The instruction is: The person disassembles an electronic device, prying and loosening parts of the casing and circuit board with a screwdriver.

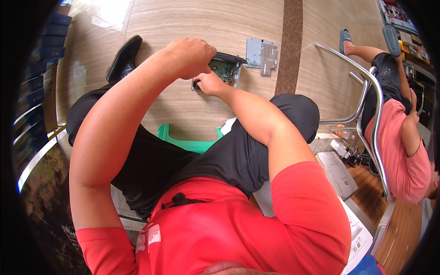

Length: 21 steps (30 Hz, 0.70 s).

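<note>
An open electronic device (225,68) with a green circuit board and black rim sits on the tiled floor beyond my knees. My left hand (191,56) is closed at its upper left corner, fingertips turned down; what it holds is hidden. Just below, my right hand (208,84) has its fingers bent against the device's near left edge, gripping there. A grey metal plate (253,52) with a smaller perforated piece lies right of the device. A green plastic stool (188,144) shows between my legs.
Stacked blue boxes (48,43) line the left side. At right, another person (394,151) in pink reclines by a tubular metal chair frame (348,57), legs stretched forward. A grey flat case (334,172), papers (353,229) and a white bottle (338,147) lie beside my right leg.
</note>
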Available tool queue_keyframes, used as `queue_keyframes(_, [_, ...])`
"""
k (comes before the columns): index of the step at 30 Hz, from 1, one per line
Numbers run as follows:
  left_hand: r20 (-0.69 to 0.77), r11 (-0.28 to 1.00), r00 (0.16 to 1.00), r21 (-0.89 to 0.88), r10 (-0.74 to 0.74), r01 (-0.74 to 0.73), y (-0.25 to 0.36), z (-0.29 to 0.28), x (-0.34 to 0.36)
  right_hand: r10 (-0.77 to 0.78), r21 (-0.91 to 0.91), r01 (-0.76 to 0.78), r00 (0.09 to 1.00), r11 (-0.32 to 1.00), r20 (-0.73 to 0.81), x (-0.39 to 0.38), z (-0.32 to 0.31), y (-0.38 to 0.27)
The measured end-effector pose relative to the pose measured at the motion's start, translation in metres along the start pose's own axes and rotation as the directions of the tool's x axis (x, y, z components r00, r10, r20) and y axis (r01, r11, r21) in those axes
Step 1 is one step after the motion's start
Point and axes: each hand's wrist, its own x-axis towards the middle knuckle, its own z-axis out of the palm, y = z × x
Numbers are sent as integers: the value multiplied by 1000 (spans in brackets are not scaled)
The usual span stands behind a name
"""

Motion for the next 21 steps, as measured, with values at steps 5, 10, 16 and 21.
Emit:
queue_keyframes(5, [-5, 1000, 1000, 2, -6, 6, -1, 0, -2, 53, 118, -51, 998, 992, -15, 0, 0, -2])
queue_keyframes(10, [-13, 1000, 1000, 15, 15, -15, -4, 3, -1, 65, 44, -63, 997, 997, -33, 0, -2, -7])
queue_keyframes(16, [-15, 1000, 1000, 11, 12, -12, -3, 3, -1, 59, -97, -59, 998, 994, 5, 2, -1, -3])
queue_keyframes(21, [-3, 1000, 1000, 12, -4, 4, -1, 2, 0, 4, -45, -4, 1000, 999, 2, 1, 3, 2])
